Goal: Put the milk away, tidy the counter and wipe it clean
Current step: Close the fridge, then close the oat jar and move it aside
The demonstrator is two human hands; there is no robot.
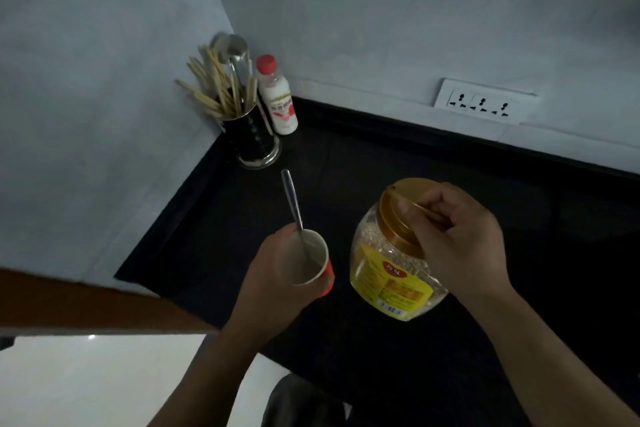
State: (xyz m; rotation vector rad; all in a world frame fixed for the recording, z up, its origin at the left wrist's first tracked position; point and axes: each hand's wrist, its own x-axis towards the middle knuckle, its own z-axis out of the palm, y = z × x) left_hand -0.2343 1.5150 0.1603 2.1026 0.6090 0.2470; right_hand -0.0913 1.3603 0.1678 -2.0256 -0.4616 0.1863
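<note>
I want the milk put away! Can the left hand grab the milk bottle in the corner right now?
Probably not yet. The left hand is wrapped around the paper cup with a spoon in it. The milk bottle stands beside the utensil holder, with bare counter between. Set the cup down first.

Cup [309, 258] left of jar [388, 263]; bottle [278, 97] behind.
</note>
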